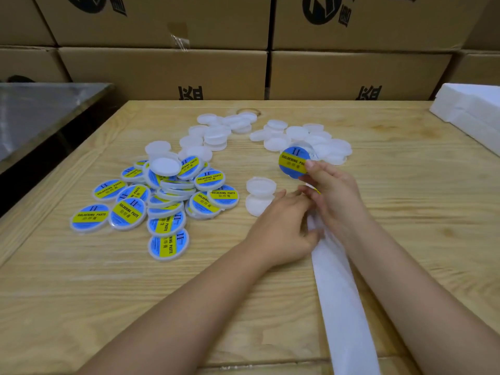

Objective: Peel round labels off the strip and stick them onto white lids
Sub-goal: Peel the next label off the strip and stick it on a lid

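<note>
On the pale wooden table [81,293], right of centre, the person's right hand [335,193] is pinching a round blue and yellow label [293,163] by its near edge between thumb and fingertips, and is holding it up off the wood with its printed face towards the camera. Just beside it, the left hand [281,226] is curling its fingers and thumb round the far end of a long white paper backing strip [341,307], which is running from the hands to the near edge of the table between the two forearms. The hands are sitting close together, almost touching.

Two plain white round plastic lids [261,186] are lying just beyond the left hand, one partly over the other. To the left, a loose pile of labelled lids [162,201] is spreading across the wood, a few bare ones lying on top. Further off, a heap of unlabelled white lids [216,133] is lying at far centre and another heap [311,139] at far right, behind the lifted label.

Brown cardboard boxes [162,74] are standing stacked behind the table, a white foam block [470,112] is lying at the far right corner, and a grey metal surface [40,115] is showing at the left.
</note>
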Action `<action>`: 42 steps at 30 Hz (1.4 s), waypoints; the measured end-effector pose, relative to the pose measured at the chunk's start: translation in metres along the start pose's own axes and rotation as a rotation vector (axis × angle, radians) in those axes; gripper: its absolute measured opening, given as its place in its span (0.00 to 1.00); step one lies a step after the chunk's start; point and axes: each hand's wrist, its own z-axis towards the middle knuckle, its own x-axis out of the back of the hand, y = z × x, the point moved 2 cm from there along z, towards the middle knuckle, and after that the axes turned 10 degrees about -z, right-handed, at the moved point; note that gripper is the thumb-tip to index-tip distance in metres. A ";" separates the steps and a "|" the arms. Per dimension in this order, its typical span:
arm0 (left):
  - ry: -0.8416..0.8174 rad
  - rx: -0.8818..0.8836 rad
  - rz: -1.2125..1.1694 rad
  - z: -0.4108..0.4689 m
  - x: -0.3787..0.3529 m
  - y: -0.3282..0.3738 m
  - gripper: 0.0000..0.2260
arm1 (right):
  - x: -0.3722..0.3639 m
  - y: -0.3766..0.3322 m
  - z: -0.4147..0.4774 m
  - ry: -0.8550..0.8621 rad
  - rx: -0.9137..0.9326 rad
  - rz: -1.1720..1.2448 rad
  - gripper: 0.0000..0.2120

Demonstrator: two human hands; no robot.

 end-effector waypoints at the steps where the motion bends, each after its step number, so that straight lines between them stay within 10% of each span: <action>1: 0.084 0.008 -0.017 -0.001 0.003 0.000 0.10 | -0.002 0.005 0.002 0.016 -0.007 0.028 0.04; 5: 0.390 0.068 0.151 0.000 0.024 -0.011 0.09 | 0.009 0.013 0.008 0.024 -0.044 0.117 0.06; 10: 0.264 0.352 0.409 0.004 0.037 -0.034 0.18 | 0.012 0.018 0.011 -0.011 -0.042 0.083 0.06; 31: 0.349 0.424 -0.928 0.006 0.050 -0.031 0.11 | 0.006 0.013 0.003 -0.221 0.007 0.070 0.21; 42: 0.348 0.446 -0.938 0.007 0.044 -0.034 0.09 | 0.009 0.017 0.009 -0.199 -0.024 0.019 0.14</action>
